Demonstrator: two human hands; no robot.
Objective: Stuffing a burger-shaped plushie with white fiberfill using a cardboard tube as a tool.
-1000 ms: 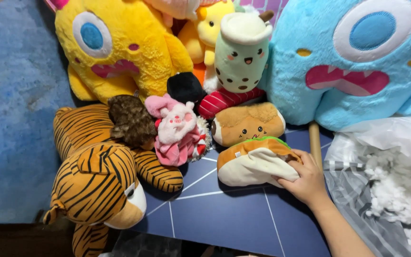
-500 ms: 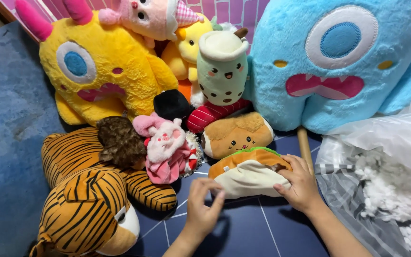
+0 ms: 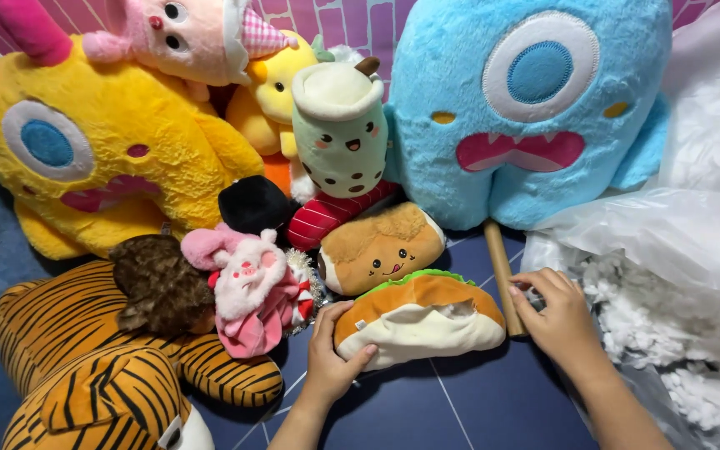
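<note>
A taco-shaped plush point(image 3: 418, 321) with an orange shell, green trim and cream front lies on the blue mat. My left hand point(image 3: 333, 354) grips its left end, thumb on the front. My right hand point(image 3: 558, 315) has come off the plush and rests at the edge of the clear plastic bag of white stuffing point(image 3: 693, 333), fingers curled over a wooden stick point(image 3: 502, 275). Just behind the taco plush lies a brown toast plush point(image 3: 381, 247) with a small face.
A tiger plush point(image 3: 102, 367), a brown furry toy point(image 3: 160, 283) and a pink pig plush point(image 3: 252, 287) lie to the left. Behind stand a yellow monster point(image 3: 102, 158), a bubble-tea plush point(image 3: 339, 129) and a big blue one-eyed monster point(image 3: 527, 108). The blue gridded mat point(image 3: 477, 408) lies underneath.
My left hand came in and took hold of the taco plush's left end. My right hand left the plush's right end and moved right to the stick and bag.
</note>
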